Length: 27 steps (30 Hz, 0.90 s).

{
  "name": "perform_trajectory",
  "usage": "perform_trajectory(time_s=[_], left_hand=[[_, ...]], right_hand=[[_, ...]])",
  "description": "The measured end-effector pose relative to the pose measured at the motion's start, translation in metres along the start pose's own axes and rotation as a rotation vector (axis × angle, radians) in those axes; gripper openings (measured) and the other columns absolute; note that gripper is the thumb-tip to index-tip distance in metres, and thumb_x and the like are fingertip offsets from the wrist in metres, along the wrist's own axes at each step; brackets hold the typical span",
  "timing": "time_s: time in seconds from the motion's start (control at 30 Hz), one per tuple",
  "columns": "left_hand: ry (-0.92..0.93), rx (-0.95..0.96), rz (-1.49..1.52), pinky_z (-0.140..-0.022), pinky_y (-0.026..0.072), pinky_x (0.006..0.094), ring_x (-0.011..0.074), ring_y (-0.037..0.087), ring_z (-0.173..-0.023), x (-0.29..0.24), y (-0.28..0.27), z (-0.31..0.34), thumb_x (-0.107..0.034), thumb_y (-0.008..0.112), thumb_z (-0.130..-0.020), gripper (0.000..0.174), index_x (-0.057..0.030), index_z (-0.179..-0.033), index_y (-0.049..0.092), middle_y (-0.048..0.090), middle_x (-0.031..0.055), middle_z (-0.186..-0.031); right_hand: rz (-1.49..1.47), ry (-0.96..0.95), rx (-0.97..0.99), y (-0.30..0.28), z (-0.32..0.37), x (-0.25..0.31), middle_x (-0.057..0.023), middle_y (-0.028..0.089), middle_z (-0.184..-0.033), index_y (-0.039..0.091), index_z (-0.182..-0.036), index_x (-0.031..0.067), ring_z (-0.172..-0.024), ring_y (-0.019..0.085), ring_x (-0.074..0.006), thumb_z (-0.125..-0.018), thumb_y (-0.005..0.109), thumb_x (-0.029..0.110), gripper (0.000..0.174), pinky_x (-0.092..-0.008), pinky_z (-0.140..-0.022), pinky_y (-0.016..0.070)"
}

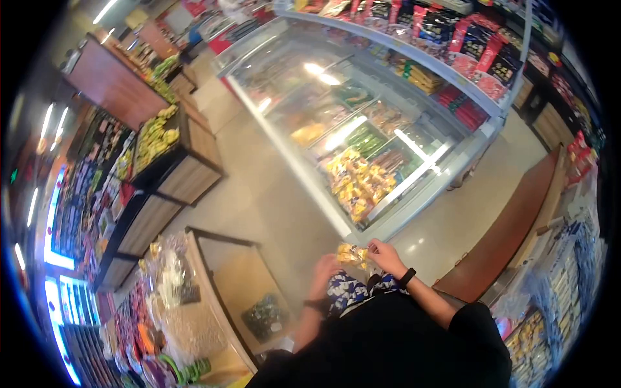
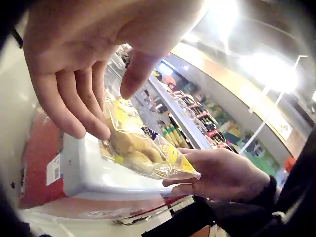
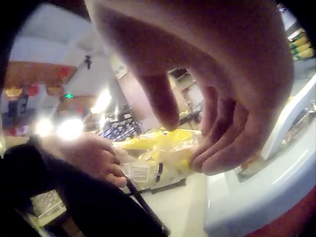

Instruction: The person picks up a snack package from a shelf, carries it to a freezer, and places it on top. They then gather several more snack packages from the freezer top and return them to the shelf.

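Observation:
Both hands hold a clear and yellow plastic packet (image 1: 351, 255) between them, in front of the body. Round tan pieces show through its film in the left wrist view. My left hand (image 1: 323, 271) grips one end, its fingers curled and the thumb (image 2: 136, 74) close over the packet (image 2: 136, 148). The opposite end is pinched by my right hand (image 1: 386, 257), whose fingertips are partly hidden behind the film in the left wrist view. A white label with a barcode (image 3: 139, 173) faces the right wrist camera.
A glass-topped chest freezer (image 1: 284, 174) stands just ahead, with similar yellow packets (image 1: 359, 184) in its near corner. To the left is a wooden stand (image 1: 217, 301) with bagged goods. A brown bench-like panel (image 1: 508, 226) lies at the right, beside shelves of packets.

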<state>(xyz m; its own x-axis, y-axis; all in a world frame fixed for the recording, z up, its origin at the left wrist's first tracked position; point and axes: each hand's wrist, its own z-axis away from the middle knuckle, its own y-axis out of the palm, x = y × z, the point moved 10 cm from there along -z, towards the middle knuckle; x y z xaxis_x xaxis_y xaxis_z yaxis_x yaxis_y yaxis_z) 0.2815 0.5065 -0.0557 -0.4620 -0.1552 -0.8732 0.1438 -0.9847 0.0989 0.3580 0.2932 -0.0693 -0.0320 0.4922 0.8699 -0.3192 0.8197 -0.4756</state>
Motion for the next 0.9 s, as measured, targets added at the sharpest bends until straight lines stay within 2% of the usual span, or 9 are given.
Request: perform_trajectory(time_s=[0.03, 0.13, 0.27, 0.43, 0.57, 0.67, 0.7, 0.8, 0.9], left_hand=[[-0.055, 0.034, 0.065, -0.076, 0.0521, 0.0298, 0.0162, 0.064, -0.084, 0.015, -0.002, -0.029, -0.021, 0.056, -0.097, 0.033, -0.0042, -0.125, 0.054, 0.064, 0.0070, -0.099], [-0.051, 0.200, -0.034, -0.076, 0.0507, 0.0278, 0.0145, 0.062, -0.091, -0.037, 0.025, -0.065, -0.026, 0.054, -0.097, 0.036, -0.0054, -0.127, 0.053, 0.062, 0.0062, -0.101], [0.075, 0.391, -0.168, -0.080, 0.0481, 0.0289, 0.0150, 0.061, -0.094, -0.079, 0.047, -0.135, -0.031, 0.053, -0.098, 0.040, -0.0063, -0.129, 0.052, 0.060, 0.0053, -0.110], [0.031, 0.695, -0.167, -0.079, 0.0511, 0.0278, 0.0138, 0.062, -0.088, -0.091, 0.079, -0.225, -0.020, 0.053, -0.100, 0.042, -0.0060, -0.139, 0.044, 0.061, 0.0054, -0.111], [-0.134, 0.714, -0.273, -0.081, 0.0524, 0.0308, 0.0169, 0.062, -0.089, -0.105, 0.088, -0.258, -0.020, 0.054, -0.098, 0.044, -0.0063, -0.139, 0.046, 0.061, 0.0056, -0.102], [0.148, 0.756, -0.450, -0.080, 0.0518, 0.0336, 0.0209, 0.061, -0.090, -0.079, 0.083, -0.316, -0.017, 0.057, -0.094, 0.041, -0.0047, -0.133, 0.053, 0.061, 0.0079, -0.098], [0.272, 0.806, -0.689, -0.078, 0.0509, 0.0360, 0.0235, 0.061, -0.087, -0.090, 0.091, -0.317, -0.014, 0.057, -0.090, 0.039, -0.0012, -0.126, 0.058, 0.062, 0.0111, -0.098], [0.145, 0.833, -0.548, -0.076, 0.0505, 0.0365, 0.0228, 0.060, -0.085, -0.100, 0.084, -0.299, -0.011, 0.056, -0.089, 0.035, 0.0000, -0.122, 0.057, 0.061, 0.0119, -0.097], [0.148, 0.874, -0.630, -0.063, 0.0483, 0.0268, 0.0114, 0.056, -0.081, -0.108, 0.088, -0.280, -0.010, 0.053, -0.093, 0.042, -0.0054, -0.134, 0.047, 0.057, 0.0037, -0.101]], right_hand=[[-0.039, 0.017, -0.054, -0.010, -0.006, 0.001, -0.0087, 0.067, -0.082, 0.061, -0.102, 0.0037, -0.074, 0.065, -0.0208, -0.083, 0.065, 0.015, 0.023, -0.0332, -0.068, 0.0511], [-0.136, 0.110, -0.217, -0.041, -0.020, 0.005, -0.0083, 0.066, -0.084, 0.060, -0.108, 0.0033, -0.075, 0.065, -0.0200, -0.083, 0.064, 0.012, 0.027, -0.0321, -0.070, 0.0510], [-0.124, 0.214, -0.445, -0.065, -0.053, -0.001, -0.0076, 0.066, -0.084, 0.059, -0.116, 0.0036, -0.078, 0.064, -0.0191, -0.083, 0.063, 0.010, 0.033, -0.0312, -0.071, 0.0511], [-0.151, 0.315, -0.668, -0.069, -0.084, -0.004, -0.0117, 0.064, -0.101, 0.055, -0.126, 0.0066, -0.081, 0.064, -0.0226, -0.081, 0.065, 0.010, 0.046, -0.0344, -0.076, 0.0510], [-0.200, 0.402, -0.838, -0.060, -0.097, 0.006, -0.0130, 0.063, -0.106, 0.055, -0.126, 0.0051, -0.083, 0.063, -0.0231, -0.081, 0.066, 0.011, 0.046, -0.0341, -0.077, 0.0512], [-0.097, 0.434, -0.937, -0.046, -0.100, -0.014, -0.0124, 0.063, -0.109, 0.056, -0.124, 0.0042, -0.085, 0.063, -0.0230, -0.080, 0.066, 0.011, 0.045, -0.0343, -0.079, 0.0511], [-0.085, 0.425, -0.979, -0.044, -0.096, -0.009, -0.0120, 0.063, -0.109, 0.057, -0.122, 0.0038, -0.086, 0.063, -0.0230, -0.080, 0.066, 0.011, 0.044, -0.0344, -0.080, 0.0510], [-0.131, 0.434, -1.050, -0.034, -0.074, 0.006, -0.0109, 0.065, -0.106, 0.061, -0.115, 0.0042, -0.089, 0.063, -0.0230, -0.079, 0.066, 0.010, 0.037, -0.0343, -0.082, 0.0507], [-0.254, 0.493, -1.102, -0.025, -0.050, 0.003, -0.0100, 0.066, -0.102, 0.064, -0.108, 0.0049, -0.090, 0.063, -0.0226, -0.078, 0.066, 0.010, 0.030, -0.0338, -0.082, 0.0506]])
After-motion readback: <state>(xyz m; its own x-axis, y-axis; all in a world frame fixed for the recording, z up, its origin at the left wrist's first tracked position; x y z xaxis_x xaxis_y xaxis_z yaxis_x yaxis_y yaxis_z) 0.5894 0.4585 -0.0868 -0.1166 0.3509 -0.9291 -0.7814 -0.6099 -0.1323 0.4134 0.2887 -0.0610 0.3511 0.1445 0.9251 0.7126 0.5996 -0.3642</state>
